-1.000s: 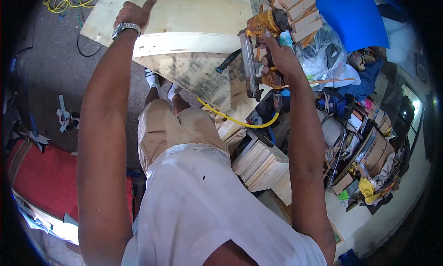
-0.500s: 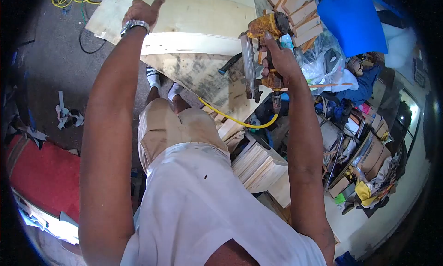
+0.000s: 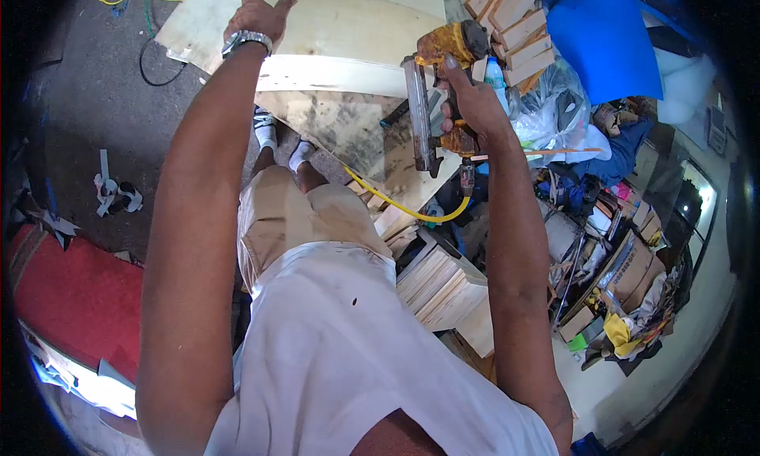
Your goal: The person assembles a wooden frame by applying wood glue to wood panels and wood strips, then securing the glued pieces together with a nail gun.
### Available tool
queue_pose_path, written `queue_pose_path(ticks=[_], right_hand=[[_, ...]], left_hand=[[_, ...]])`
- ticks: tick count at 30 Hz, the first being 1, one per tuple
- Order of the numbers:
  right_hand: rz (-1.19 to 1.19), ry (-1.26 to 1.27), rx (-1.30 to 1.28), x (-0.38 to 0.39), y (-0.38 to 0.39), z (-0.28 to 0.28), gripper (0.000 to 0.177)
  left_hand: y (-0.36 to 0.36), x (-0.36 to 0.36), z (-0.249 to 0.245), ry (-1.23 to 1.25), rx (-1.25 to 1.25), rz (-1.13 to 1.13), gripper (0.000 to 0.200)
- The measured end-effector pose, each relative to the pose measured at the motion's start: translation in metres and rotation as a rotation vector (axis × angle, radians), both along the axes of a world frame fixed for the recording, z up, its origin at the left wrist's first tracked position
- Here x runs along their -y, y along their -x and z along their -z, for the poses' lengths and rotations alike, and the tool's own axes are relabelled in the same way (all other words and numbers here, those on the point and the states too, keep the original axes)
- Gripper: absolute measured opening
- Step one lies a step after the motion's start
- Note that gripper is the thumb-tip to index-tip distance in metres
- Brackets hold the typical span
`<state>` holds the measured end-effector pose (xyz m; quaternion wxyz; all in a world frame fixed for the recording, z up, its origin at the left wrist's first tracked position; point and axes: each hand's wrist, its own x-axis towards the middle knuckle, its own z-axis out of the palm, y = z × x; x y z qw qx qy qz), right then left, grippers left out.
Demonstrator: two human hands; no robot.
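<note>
My left hand (image 3: pixel 257 19), with a metal watch (image 3: pixel 246 42) at its wrist, is over the left part of a curved pale plywood panel (image 3: pixel 356 30). Its thumb sticks out to the right and its other fingers are partly hidden. In my right hand (image 3: pixel 473 101) is a worn yellow nail gun (image 3: pixel 441 46), gripped by the handle and held upright beside the panel's right end. A yellow air hose (image 3: pixel 408 211) runs from the base of its handle. Below the panel's white front edge lies a stained plywood board (image 3: pixel 336 127).
Wood pieces (image 3: pixel 522 40) lie at the upper right, near a blue sheet (image 3: pixel 606 44) and a clear plastic bag (image 3: pixel 554 100). Stacked wood blocks (image 3: pixel 443 286) stand by my legs. Mixed clutter (image 3: pixel 625 274) fills the right; a red mat (image 3: pixel 79 298) lies left.
My left hand has shifted slightly right along the panel. The nail gun, still in my right hand, has moved slightly left, and more of a bottle shows behind it.
</note>
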<state>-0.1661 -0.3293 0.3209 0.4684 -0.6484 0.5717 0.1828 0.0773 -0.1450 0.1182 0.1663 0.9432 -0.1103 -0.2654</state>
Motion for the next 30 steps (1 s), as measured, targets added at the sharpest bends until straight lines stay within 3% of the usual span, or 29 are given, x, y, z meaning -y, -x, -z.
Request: queue_pose_path(ticks=[30], right_hand=[[-0.09, -0.006, -0.004, -0.049, -0.035, 0.006, 0.067]], left_hand=[[0.002, -0.001, 0.004, 0.018, 0.0, -0.053, 0.08]])
